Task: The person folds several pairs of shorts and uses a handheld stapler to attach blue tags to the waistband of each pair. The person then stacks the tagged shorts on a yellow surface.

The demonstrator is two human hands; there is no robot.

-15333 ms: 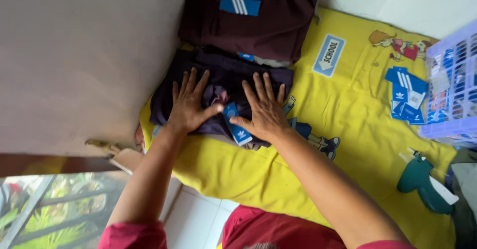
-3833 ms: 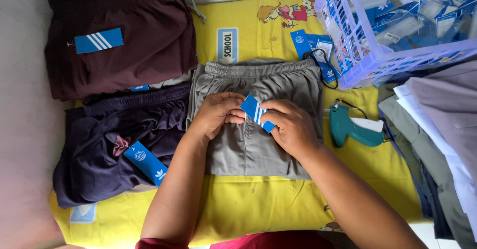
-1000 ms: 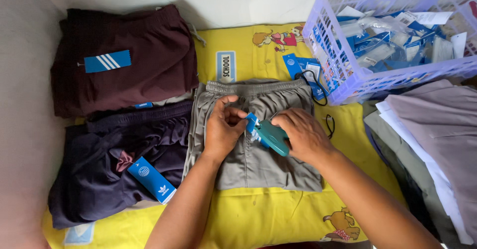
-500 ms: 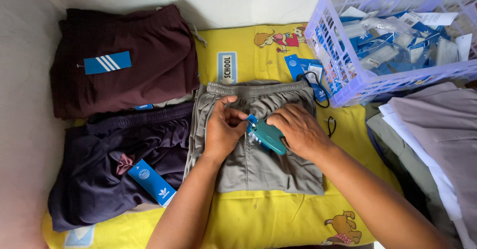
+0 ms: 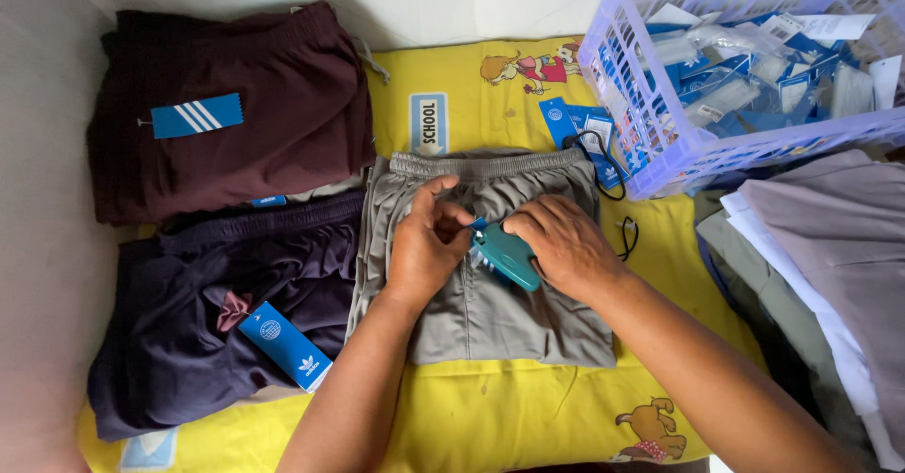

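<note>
Right hand (image 5: 564, 247): closed around a teal tagging gun (image 5: 505, 256), its tip aimed at the waistband area of the grey shorts (image 5: 490, 275).
Left hand (image 5: 424, 247): fingers pinching the fabric and a small blue tag (image 5: 478, 224) just at the gun's tip.
Grey shorts: folded flat in the middle of the yellow cloth (image 5: 490, 416), waistband away from the person.
Handling: the shorts look soft, light and limp, best pinched near the waistband; the gun looks rigid and is held by its grip.
Left side: dark navy shorts (image 5: 207, 331) with a blue tag, maroon shorts (image 5: 236, 124) above.
Right side: lilac basket (image 5: 650, 152) of tags, stacked grey garments (image 5: 830, 247).
</note>
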